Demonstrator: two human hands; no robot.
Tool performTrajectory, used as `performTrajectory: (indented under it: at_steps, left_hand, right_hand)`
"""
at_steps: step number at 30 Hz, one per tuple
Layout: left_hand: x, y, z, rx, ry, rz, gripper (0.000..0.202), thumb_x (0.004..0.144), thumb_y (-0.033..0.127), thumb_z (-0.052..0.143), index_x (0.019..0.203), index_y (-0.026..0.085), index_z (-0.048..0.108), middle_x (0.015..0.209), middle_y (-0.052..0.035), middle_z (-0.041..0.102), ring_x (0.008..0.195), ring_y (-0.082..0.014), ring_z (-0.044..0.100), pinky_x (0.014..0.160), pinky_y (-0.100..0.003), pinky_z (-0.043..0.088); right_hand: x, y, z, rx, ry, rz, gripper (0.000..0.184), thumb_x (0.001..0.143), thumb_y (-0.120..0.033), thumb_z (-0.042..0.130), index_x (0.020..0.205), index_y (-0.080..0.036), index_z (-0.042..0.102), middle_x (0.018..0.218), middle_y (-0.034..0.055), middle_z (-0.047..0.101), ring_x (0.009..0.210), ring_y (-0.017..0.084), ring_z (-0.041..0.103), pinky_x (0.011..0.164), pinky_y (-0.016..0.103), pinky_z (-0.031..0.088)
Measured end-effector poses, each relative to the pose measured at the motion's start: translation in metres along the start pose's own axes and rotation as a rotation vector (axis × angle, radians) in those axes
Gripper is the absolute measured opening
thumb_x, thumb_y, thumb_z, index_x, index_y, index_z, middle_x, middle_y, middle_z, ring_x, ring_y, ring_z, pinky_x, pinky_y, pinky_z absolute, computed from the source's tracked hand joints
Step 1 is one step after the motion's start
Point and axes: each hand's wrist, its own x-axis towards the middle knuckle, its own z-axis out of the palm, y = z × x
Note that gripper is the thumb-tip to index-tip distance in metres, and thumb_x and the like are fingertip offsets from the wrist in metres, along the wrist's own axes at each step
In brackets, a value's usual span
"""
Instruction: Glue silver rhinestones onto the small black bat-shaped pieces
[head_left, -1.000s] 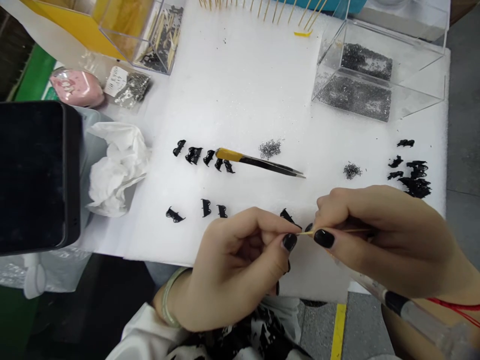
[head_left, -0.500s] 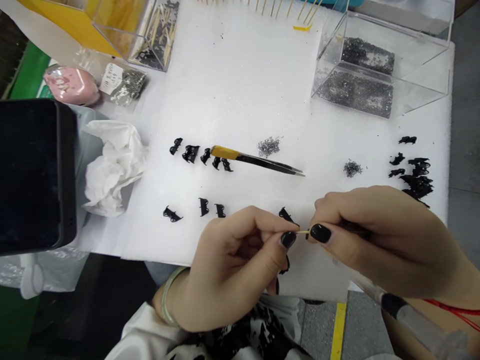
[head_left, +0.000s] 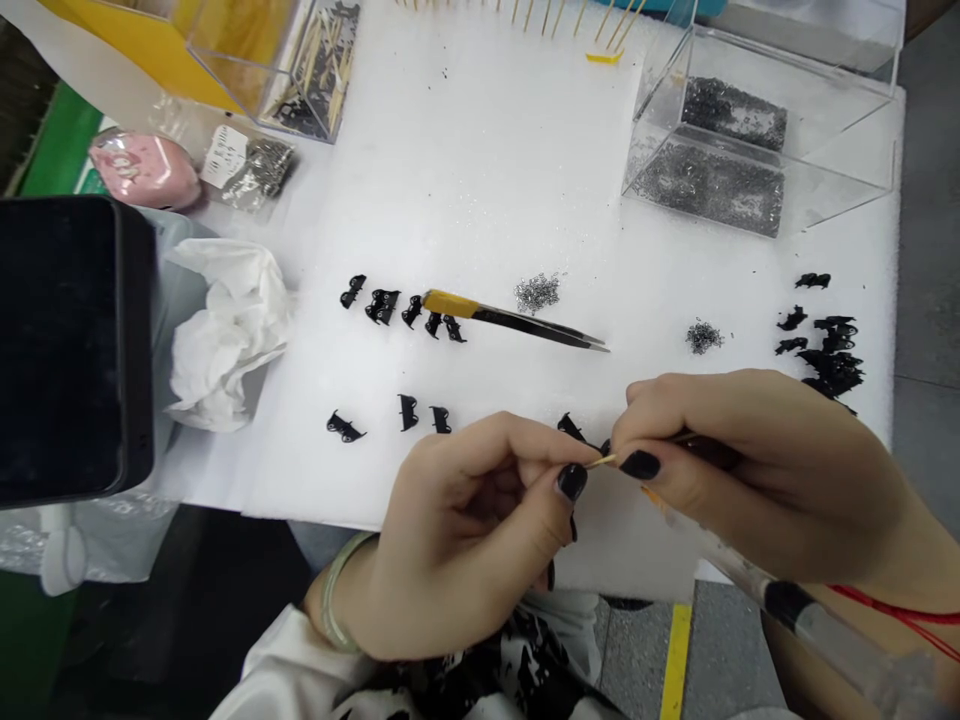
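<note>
My left hand (head_left: 465,530) and my right hand (head_left: 750,470) meet at the front edge of a white foam board (head_left: 480,190). Both are pinched shut on a thin wooden toothpick (head_left: 606,460) held between their fingertips. A small black bat-shaped piece (head_left: 571,428) lies just behind the fingertips. My right hand also carries a clear syringe-like tube (head_left: 780,600) that runs down to the lower right. More black bat pieces (head_left: 405,310) lie in a row beside yellow-handled tweezers (head_left: 517,322), and several others (head_left: 409,412) lie nearer to me.
A pile of black bat pieces (head_left: 829,350) lies at the right edge, with small heaps of grey glitter (head_left: 537,292) on the board. A clear box of glitter (head_left: 720,150) stands back right, a clear box of toothpicks (head_left: 315,70) back left. Crumpled tissue (head_left: 225,330) and a black device (head_left: 67,350) are on the left.
My right fingertips have shifted slightly left and up along the toothpick, closer to my left thumb. Everything on the board has stayed put.
</note>
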Motion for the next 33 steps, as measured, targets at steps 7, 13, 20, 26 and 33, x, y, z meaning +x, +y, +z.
performTrajectory:
  at_steps: [7, 13, 20, 26, 33]
  left_hand:
    - [0.0019, -0.0019, -0.0002, -0.024, -0.005, -0.019, 0.011, 0.1, 0.017, 0.063, 0.1, 0.023, 0.073, 0.063, 0.0031, 0.062, 0.042, -0.0051, 0.053, 0.035, -0.011, 0.039]
    - [0.002, -0.0018, 0.0005, -0.053, -0.004, -0.03, 0.008, 0.099, 0.021, 0.066, 0.098, 0.025, 0.073, 0.062, 0.003, 0.061, 0.042, -0.0059, 0.05, 0.034, -0.014, 0.037]
    - [0.0026, -0.0017, 0.001, -0.103, -0.017, -0.038, 0.013, 0.1, 0.02, 0.064, 0.101, 0.026, 0.075, 0.063, 0.0035, 0.058, 0.044, -0.005, 0.049, 0.038, -0.012, 0.039]
    - [0.0016, -0.0013, 0.0017, -0.087, -0.018, -0.023, 0.012, 0.1, 0.019, 0.063, 0.1, 0.024, 0.074, 0.064, 0.0034, 0.059, 0.045, -0.0045, 0.05, 0.039, -0.012, 0.04]
    - [0.0001, -0.0026, 0.0008, -0.084, -0.02, -0.045, 0.012, 0.1, 0.015, 0.061, 0.101, 0.025, 0.069, 0.066, 0.006, 0.058, 0.044, -0.0032, 0.05, 0.045, -0.01, 0.047]
  right_hand:
    - [-0.0005, 0.002, -0.0037, -0.04, -0.03, -0.004, 0.017, 0.093, -0.005, 0.048, 0.09, -0.016, 0.059, 0.061, -0.007, 0.054, 0.047, 0.001, 0.044, 0.046, 0.013, 0.036]
    - [0.0008, -0.0022, 0.0007, 0.017, 0.045, -0.016, 0.018, 0.089, -0.002, 0.049, 0.088, -0.018, 0.056, 0.056, -0.0091, 0.046, 0.044, 0.0, 0.036, 0.042, 0.012, 0.03]
    - [-0.0017, -0.0017, 0.0037, 0.049, 0.074, 0.002, 0.022, 0.088, 0.0, 0.049, 0.094, -0.021, 0.052, 0.059, -0.0089, 0.044, 0.044, 0.001, 0.039, 0.043, 0.015, 0.031]
    - [-0.002, -0.0015, 0.0039, 0.047, 0.084, -0.025, 0.023, 0.087, 0.001, 0.049, 0.094, -0.021, 0.051, 0.06, -0.0089, 0.042, 0.045, 0.0, 0.037, 0.043, 0.015, 0.03]
    - [-0.0001, -0.004, 0.0034, 0.081, 0.144, -0.012, 0.026, 0.082, 0.002, 0.05, 0.091, -0.021, 0.054, 0.061, -0.0094, 0.048, 0.044, 0.0, 0.04, 0.043, 0.014, 0.034]
